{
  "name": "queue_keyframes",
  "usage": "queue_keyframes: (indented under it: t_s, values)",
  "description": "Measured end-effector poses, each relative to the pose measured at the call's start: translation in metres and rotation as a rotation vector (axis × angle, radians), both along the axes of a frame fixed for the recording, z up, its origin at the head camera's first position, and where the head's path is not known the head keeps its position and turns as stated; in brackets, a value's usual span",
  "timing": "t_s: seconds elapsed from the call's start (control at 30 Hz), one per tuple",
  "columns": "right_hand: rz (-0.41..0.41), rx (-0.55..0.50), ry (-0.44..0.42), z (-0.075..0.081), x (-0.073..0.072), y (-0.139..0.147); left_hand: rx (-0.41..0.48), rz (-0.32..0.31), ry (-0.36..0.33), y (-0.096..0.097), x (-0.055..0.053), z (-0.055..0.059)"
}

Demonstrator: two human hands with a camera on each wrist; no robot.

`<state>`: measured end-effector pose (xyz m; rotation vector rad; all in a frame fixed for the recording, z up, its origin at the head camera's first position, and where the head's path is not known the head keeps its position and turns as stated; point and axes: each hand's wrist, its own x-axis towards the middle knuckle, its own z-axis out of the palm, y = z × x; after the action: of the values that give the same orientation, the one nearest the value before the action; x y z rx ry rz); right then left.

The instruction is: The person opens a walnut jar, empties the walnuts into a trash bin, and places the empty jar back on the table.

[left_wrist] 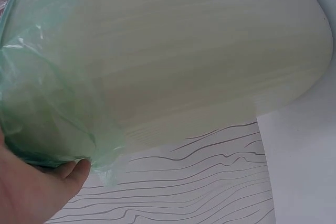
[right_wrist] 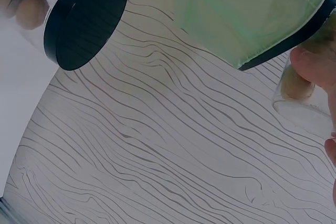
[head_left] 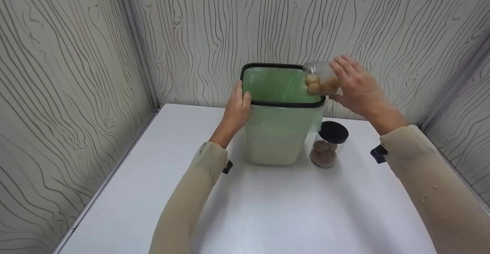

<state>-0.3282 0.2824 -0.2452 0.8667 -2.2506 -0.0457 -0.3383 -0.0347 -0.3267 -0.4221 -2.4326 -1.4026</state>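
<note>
A pale trash bin [head_left: 273,143] stands upright, lined with a green plastic bag [head_left: 275,83] and topped by a black rim [head_left: 283,104]. My left hand [head_left: 238,106] grips its left side at the rim; in the left wrist view the thumb [left_wrist: 79,174] lies against the bag. My right hand [head_left: 360,87] holds a clear jar [head_left: 319,69], tipped on its side over the bin's right rim with its mouth towards the bin. Several round brown nuts, walnut-like, [head_left: 313,88] lie inside the jar. The right wrist view catches the jar's base [right_wrist: 304,116] only partly.
Just right of the bin stands a second clear jar with a black lid [head_left: 334,132], holding several similar nuts [right_wrist: 31,11]. All of it is on a white table [head_left: 268,212], with wood-grain patterned panels [head_left: 199,35] behind and at both sides.
</note>
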Motion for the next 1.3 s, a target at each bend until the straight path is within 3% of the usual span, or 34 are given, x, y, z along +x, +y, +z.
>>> queue_keyframes:
  t_s: [0.7,1.3]
  values:
    - [0.029,0.131,0.143,0.0029,0.0005,-0.0054,0.012,-0.004,-0.009,-0.0004,-0.0012,-0.0005]
    - [0.048,0.120,0.155,0.0035,-0.0002,-0.0051,0.000,0.001,0.000,0.0006,-0.0005,-0.0008]
